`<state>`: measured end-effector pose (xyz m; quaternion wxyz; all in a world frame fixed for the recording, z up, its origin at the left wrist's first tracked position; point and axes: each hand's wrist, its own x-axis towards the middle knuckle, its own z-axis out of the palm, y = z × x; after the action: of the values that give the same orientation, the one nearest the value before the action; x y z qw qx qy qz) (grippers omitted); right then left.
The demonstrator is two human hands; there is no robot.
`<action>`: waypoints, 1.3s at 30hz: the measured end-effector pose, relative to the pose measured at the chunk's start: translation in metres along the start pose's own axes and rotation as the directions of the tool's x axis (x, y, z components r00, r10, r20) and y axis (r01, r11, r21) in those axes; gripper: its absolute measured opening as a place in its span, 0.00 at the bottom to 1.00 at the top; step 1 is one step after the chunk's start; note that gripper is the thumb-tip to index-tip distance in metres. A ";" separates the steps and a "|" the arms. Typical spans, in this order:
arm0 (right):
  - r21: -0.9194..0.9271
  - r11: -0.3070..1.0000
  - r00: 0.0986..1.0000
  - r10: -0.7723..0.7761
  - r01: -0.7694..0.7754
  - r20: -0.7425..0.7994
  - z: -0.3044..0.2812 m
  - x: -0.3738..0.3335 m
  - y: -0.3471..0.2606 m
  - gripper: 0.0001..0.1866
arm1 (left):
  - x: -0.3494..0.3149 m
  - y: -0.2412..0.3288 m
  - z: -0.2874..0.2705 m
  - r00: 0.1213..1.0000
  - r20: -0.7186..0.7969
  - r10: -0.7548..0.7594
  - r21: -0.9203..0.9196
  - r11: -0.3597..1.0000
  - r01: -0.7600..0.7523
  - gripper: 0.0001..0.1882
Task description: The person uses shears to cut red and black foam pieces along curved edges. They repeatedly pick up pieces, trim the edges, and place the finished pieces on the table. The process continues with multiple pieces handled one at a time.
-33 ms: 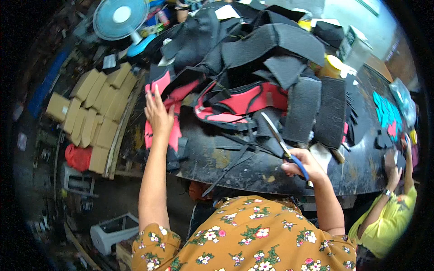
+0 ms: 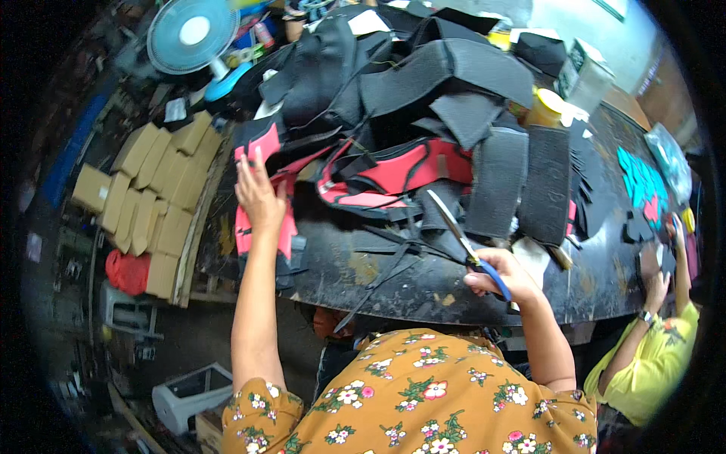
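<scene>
My left hand (image 2: 259, 198) lies with its fingers stretched out on a stack of pink and black fabric pieces (image 2: 264, 144) at the left of the dark table. In my right hand (image 2: 508, 274) is a pair of scissors (image 2: 452, 219) with blue handles, its blades pointing up and to the left over the table. Between the hands lies a pink-and-black sewn piece (image 2: 404, 168) with loose black straps (image 2: 389, 278) trailing toward the front edge. Right of it lie black textured panels (image 2: 495, 181), just beyond the scissors.
A large heap of black material (image 2: 408, 76) covers the back of the table (image 2: 340, 284). Brown cardboard boxes (image 2: 144, 181) are stacked at left, near a blue fan (image 2: 194, 34). A yellow-lidded jar (image 2: 546, 107) stands behind. At right, a co-worker in yellow (image 2: 650, 363) works beside turquoise pieces (image 2: 641, 181).
The whole view has shifted slightly. My left hand stays flat on the pink pieces and the scissors remain in my right hand.
</scene>
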<state>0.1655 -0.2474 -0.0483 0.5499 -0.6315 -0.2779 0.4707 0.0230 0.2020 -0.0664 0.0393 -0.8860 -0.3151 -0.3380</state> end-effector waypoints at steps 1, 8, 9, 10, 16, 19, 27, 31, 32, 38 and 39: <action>0.023 1.000 1.000 -0.018 0.017 0.017 -0.001 -0.001 0.001 0.15 | -0.001 -0.003 0.010 0.999 0.028 -0.028 -0.007 1.000 0.028 0.49; -0.077 0.979 0.898 -0.202 0.187 -0.391 -0.024 -0.025 -0.011 0.12 | 0.029 -0.027 -0.002 0.998 -0.068 0.005 -0.383 0.923 -0.031 0.11; -0.064 0.979 0.879 -0.202 0.194 -0.431 -0.030 -0.028 -0.016 0.11 | 0.034 -0.029 -0.003 0.988 -0.152 0.027 -0.341 0.937 -0.078 0.11; -0.166 0.965 0.843 -0.259 0.204 -0.471 -0.034 -0.031 -0.020 0.11 | 0.035 -0.031 -0.004 0.984 -0.171 0.042 -0.305 0.948 -0.093 0.12; -0.556 0.827 0.380 -0.542 0.082 -0.750 -0.065 -0.048 -0.032 0.13 | 0.022 -0.029 0.014 0.986 0.165 -0.012 0.047 0.999 0.004 0.26; -0.644 0.761 0.222 -0.616 -0.078 -0.756 -0.091 -0.048 -0.032 0.19 | 0.015 -0.017 0.010 0.980 -0.087 0.179 -0.100 0.977 -0.188 0.35; -0.338 0.919 0.445 -0.394 0.202 -0.804 -0.115 -0.015 -0.025 0.14 | 0.017 0.017 -0.024 0.990 -0.038 0.134 -0.114 0.984 -0.137 0.47; -0.414 0.847 0.356 -0.519 0.333 -0.777 -0.101 -0.038 -0.061 0.12 | 0.013 0.046 -0.045 0.974 -0.203 0.098 -0.257 0.955 -0.150 0.40; -0.393 0.827 0.369 -0.539 0.402 -0.757 -0.093 -0.041 -0.071 0.12 | 0.010 0.062 -0.053 0.964 -0.249 0.089 -0.320 0.932 -0.169 0.37; -0.596 0.759 0.648 -0.596 0.263 -0.474 -0.020 -0.008 -0.081 0.15 | -0.065 0.207 -0.083 0.820 0.403 0.407 -0.914 0.125 0.387 0.30; -0.498 0.800 0.701 -0.564 0.334 -0.436 -0.003 0.001 -0.070 0.17 | -0.077 0.231 -0.077 0.757 0.422 0.498 -0.853 -0.064 0.518 0.38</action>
<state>0.1803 -0.2309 0.0185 0.5723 -0.7462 -0.3369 0.0464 0.0697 -0.0447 -0.0223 -0.7355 -0.6656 0.0399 -0.1206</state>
